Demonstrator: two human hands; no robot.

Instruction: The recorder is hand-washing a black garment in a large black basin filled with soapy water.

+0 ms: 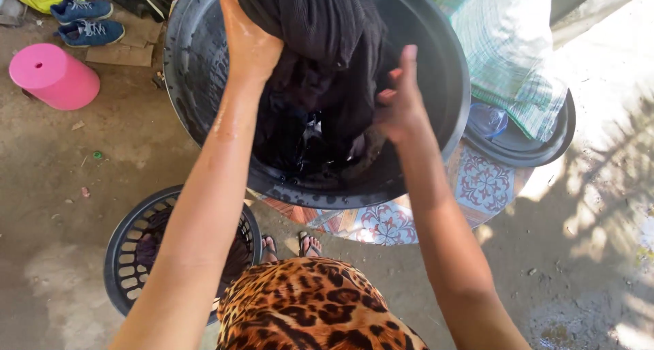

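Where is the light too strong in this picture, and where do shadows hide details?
Head view: sunlight overexposes the ground at right; the black basin interior and dark cloth merge in shade; the wet left hand glistens; the right hand is slightly soft.

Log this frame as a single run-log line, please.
left hand: lifts dark wet cloth | right hand: open, touching cloth | black basin | slotted basket on ground

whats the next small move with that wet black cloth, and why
Probably close the right hand around the lower part of the black cloth and squeeze it over the black basin. The left hand holds the cloth up by its top, the rest hangs into the basin, and the right hand's fingers look open beside it.
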